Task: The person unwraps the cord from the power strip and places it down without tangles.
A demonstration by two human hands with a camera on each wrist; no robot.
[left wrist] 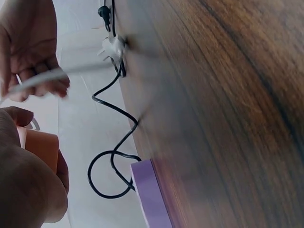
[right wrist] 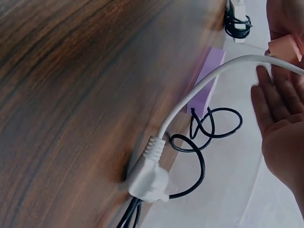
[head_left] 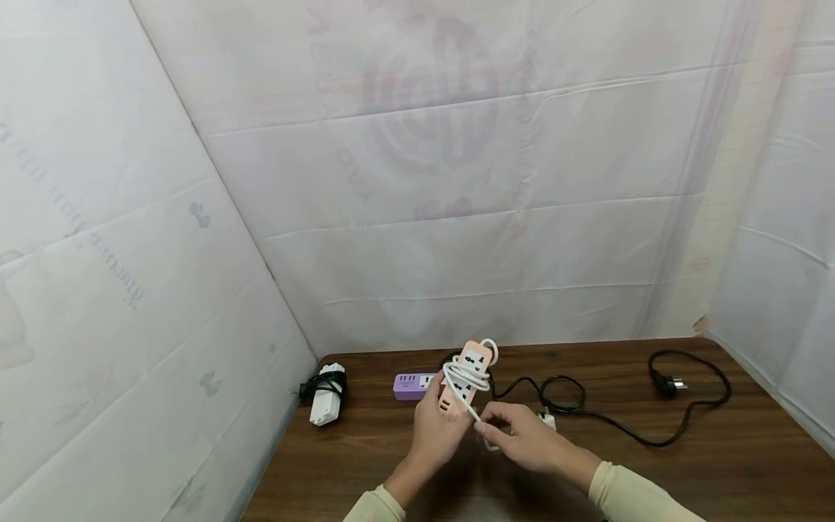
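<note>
From the head camera, the peach-pink plastic power strip (head_left: 466,377) is held up above the brown wooden table (head_left: 717,464). Its long side runs up and away from the person, and the far end tips a little to the right. A white round cord (head_left: 464,375) is looped around its middle. The left hand (head_left: 437,428) comes up from below and its fingers are curled around the near end of the strip. The right hand (head_left: 525,435) sits just to the right, low over the table, and its fingertips pinch the white cord. A purple plastic power strip (head_left: 412,386) lies flat behind the hands, with its long side going left to right. A white adapter wrapped in black cord (head_left: 326,393) lies far to the left. A black cord with a plug (head_left: 665,383) curls across the right side of the table.

From the left wrist camera, the left hand (left wrist: 28,190) holds the peach-pink strip (left wrist: 42,147) tight. The right hand (left wrist: 31,47) has its fingers closed on the white cord (left wrist: 47,76). The purple strip (left wrist: 149,194) lies on the table edge.

From the right wrist camera, the white cord (right wrist: 199,90) runs down to a white plug (right wrist: 149,178) resting on the table (right wrist: 71,95). The right hand's (right wrist: 280,128) fingers lie close together beside the cord. Here I cannot tell how they grip it.
</note>
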